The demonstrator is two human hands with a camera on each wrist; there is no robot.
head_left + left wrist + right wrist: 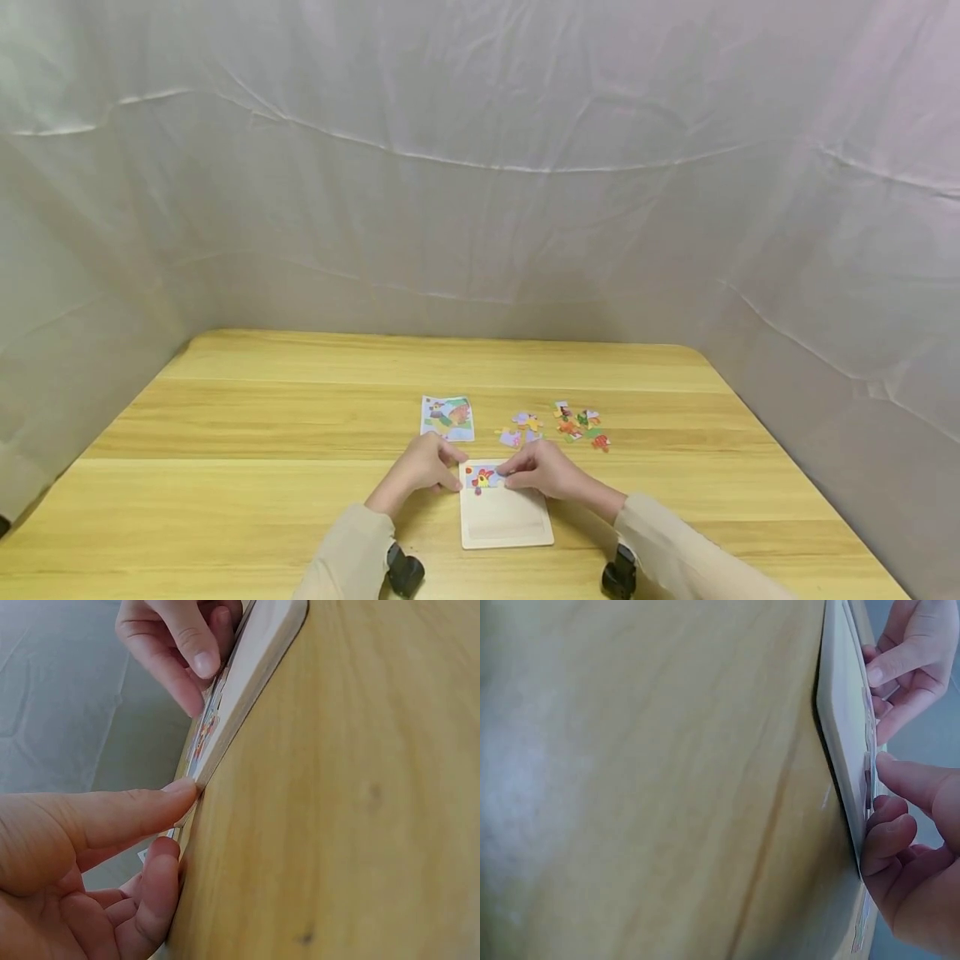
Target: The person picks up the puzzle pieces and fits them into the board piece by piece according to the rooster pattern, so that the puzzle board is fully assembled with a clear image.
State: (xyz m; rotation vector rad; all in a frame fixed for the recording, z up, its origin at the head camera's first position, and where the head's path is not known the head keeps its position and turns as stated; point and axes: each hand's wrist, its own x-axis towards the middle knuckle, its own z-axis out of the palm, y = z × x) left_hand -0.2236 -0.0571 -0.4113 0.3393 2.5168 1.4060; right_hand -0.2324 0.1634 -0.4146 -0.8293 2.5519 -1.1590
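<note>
Over at the table, the left hand (427, 464) pinches the wooden tray (501, 515) at its far left corner while the right hand (546, 469), fingers bent, works at the puzzle's top row (482, 478); I can't tell whether a piece is between its fingertips. Seating that row looks like the step, so next calls for matching another loose piece (568, 427) to it.

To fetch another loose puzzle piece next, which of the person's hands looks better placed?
Probably the right hand: it is nearer the loose puzzle pieces, which lie beyond the wooden tray and toward the right. The left hand is at the tray's far left corner, farther from them.
</note>
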